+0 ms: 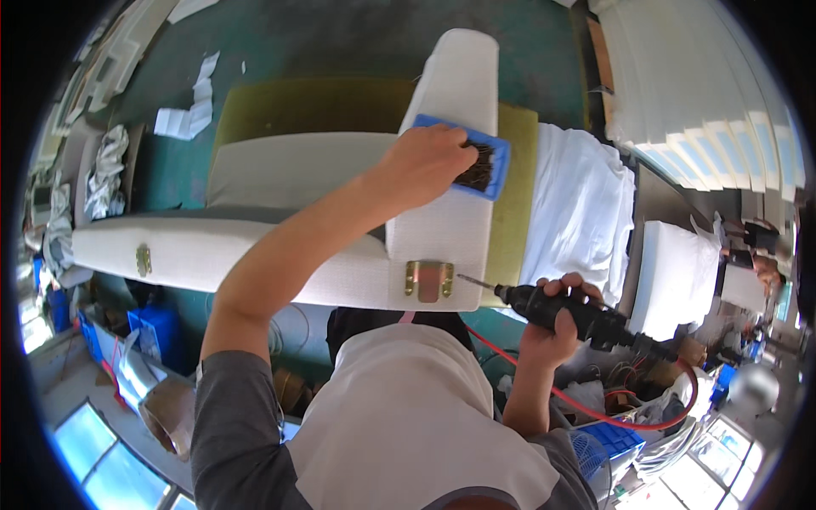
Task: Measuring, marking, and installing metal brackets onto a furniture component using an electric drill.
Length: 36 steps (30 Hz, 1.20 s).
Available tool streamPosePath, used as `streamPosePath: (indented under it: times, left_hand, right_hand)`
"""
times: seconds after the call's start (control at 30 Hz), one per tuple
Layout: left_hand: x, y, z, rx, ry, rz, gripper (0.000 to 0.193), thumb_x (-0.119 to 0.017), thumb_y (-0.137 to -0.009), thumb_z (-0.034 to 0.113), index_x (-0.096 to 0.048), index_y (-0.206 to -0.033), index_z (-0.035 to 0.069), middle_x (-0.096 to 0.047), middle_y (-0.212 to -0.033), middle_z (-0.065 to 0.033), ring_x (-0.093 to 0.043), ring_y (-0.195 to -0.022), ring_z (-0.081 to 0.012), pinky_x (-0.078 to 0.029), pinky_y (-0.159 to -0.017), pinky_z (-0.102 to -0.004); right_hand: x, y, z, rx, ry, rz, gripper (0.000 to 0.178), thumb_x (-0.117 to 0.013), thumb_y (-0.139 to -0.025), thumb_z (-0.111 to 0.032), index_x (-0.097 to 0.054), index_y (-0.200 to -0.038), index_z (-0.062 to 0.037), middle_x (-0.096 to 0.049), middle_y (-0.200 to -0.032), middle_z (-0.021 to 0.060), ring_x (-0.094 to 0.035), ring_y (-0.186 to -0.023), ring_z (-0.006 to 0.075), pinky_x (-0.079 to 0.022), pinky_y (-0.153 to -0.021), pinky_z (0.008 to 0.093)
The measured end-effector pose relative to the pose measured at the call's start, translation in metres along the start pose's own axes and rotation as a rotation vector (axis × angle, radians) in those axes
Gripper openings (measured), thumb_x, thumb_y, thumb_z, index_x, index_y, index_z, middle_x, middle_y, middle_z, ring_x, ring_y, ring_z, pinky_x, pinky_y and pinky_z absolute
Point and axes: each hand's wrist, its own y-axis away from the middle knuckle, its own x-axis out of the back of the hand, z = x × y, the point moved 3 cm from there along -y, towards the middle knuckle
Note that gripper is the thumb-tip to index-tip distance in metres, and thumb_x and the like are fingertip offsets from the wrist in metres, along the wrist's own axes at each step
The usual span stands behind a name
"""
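Right hand (pixel 548 340) curls around a black pneumatic screwdriver (pixel 534 304), likely hefty, best held mid-body; left hand (pixel 432 160) dips bunched fingers into a blue tray (pixel 501 166); I can't tell if they're pinching.

No readable text, no legible labels or brands, no numbers or signs that can be made out

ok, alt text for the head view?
A person's left grip is over a blue tray of small dark pieces on a pale upholstered piece; the right grip holds a black driver, its bit near a brass-coloured bracket.
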Motion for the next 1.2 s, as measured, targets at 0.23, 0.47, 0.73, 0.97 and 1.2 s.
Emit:
streamPosePath:
  times: [0.23,0.47,0.73,0.97,1.2]
  left_hand:
    - [-0.004,-0.022,-0.019,-0.012,-0.197,-0.577,0.026,-0.057,-0.082,0.009,-0.061,-0.107,0.014,-0.062,-0.095,-0.0132,-0.065,-0.088,-0.0319,-0.053,-0.074,-0.0425]
    - [-0.016,-0.026,-0.017,-0.281,-0.261,-0.571,0.009,-0.059,-0.077,0.005,-0.06,-0.086,0.007,-0.061,-0.084,-0.0125,-0.064,-0.079,-0.0318,-0.053,-0.069,-0.0426]
    - [-0.007,-0.015,-0.029,-0.223,-0.015,-0.392,0.004,-0.058,-0.078,0.004,-0.062,-0.077,0.006,-0.057,-0.073,-0.0126,-0.061,-0.073,-0.0328,-0.051,-0.065,-0.0433]
    - [0.015,-0.005,-0.027,0.193,0.378,-0.137,0.007,-0.059,-0.083,0.004,-0.065,-0.086,0.004,-0.065,-0.083,-0.0125,-0.065,-0.074,-0.0271,-0.052,-0.067,-0.0372]
    - [0.053,0.097,0.037,0.082,0.502,-0.643,0.016,-0.061,-0.079,0.002,-0.068,-0.092,0.009,-0.067,-0.083,-0.0093,-0.066,-0.076,-0.0257,-0.052,-0.069,-0.0349]
  right_hand:
    - [0.013,0.027,-0.004,0.047,-0.142,0.08,0.047,-0.071,-0.071,-0.008,-0.047,-0.112,-0.0093,-0.056,-0.101,0.0132,-0.058,-0.085,0.0251,-0.048,-0.08,0.0415]
    - [0.026,0.042,-0.014,0.124,-0.172,0.107,0.048,-0.058,-0.066,0.006,-0.045,-0.109,-0.0088,-0.056,-0.102,0.0138,-0.058,-0.085,0.024,-0.049,-0.079,0.0417]
    - [0.029,0.039,-0.003,0.035,-0.203,0.109,0.047,-0.06,-0.068,0.008,-0.047,-0.11,-0.0078,-0.057,-0.104,0.014,-0.06,-0.089,0.0236,-0.049,-0.081,0.0398]
    - [0.019,0.035,0.003,0.01,-0.198,0.128,0.045,-0.062,-0.068,0.007,-0.048,-0.109,-0.0071,-0.059,-0.102,0.014,-0.061,-0.089,0.0241,-0.049,-0.081,0.0398]
    - [0.033,0.033,-0.005,-0.042,-0.276,0.224,0.047,-0.067,-0.069,-0.006,-0.049,-0.112,-0.0081,-0.058,-0.103,0.0135,-0.059,-0.088,0.0246,-0.049,-0.083,0.0416]
